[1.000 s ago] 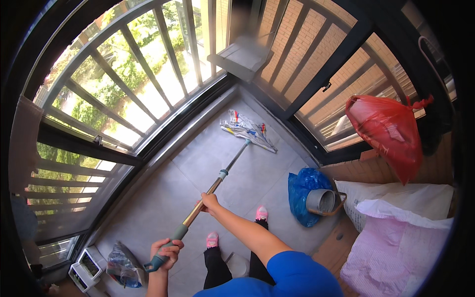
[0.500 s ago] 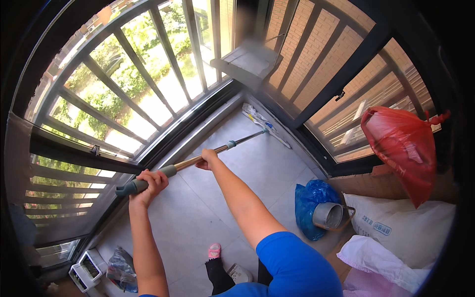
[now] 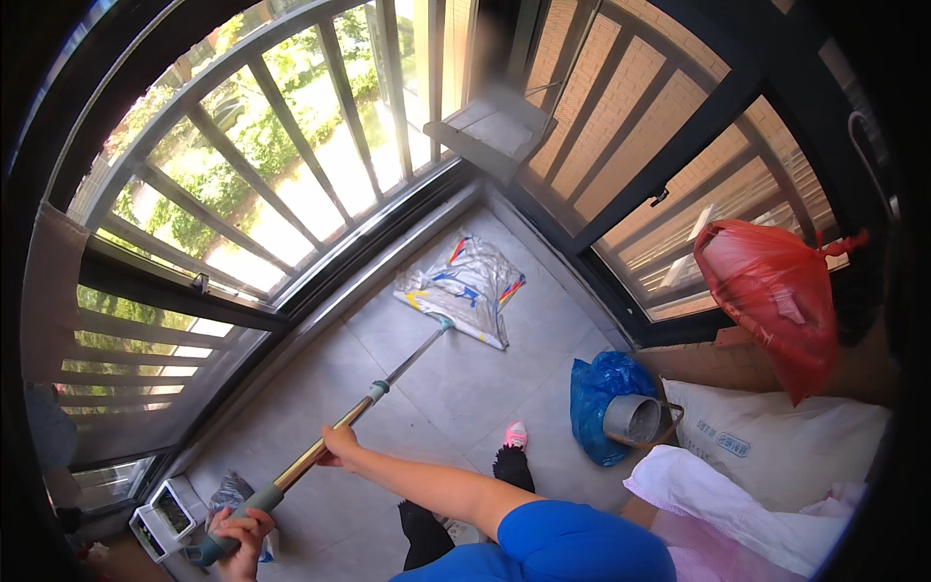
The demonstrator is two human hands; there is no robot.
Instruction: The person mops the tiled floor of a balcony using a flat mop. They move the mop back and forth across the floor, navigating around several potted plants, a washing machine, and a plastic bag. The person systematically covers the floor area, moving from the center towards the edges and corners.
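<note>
A long telescopic mop pole slants across the floor, with a grey-green grip, a gold tube and a thin grey lower tube. Near the top end of its grip, my left hand is closed around the pole. Farther down, my right hand wraps the gold tube. At the far end, a teal joint meets a silvery white plastic bag with red, yellow and blue print, lying spread on the tiles. Whatever head the pole carries is hidden by the bag.
Barred windows line the left and right, meeting in a corner with a small grey ledge. A red bag hangs at right. Below are a blue bag, a metal can and a white sack. A white planter box stands lower left.
Both hands have drawn the pole back toward me and lower left. Its far end has left the right-hand wall, and the plastic bag now lies broad and flat in mid-floor.
</note>
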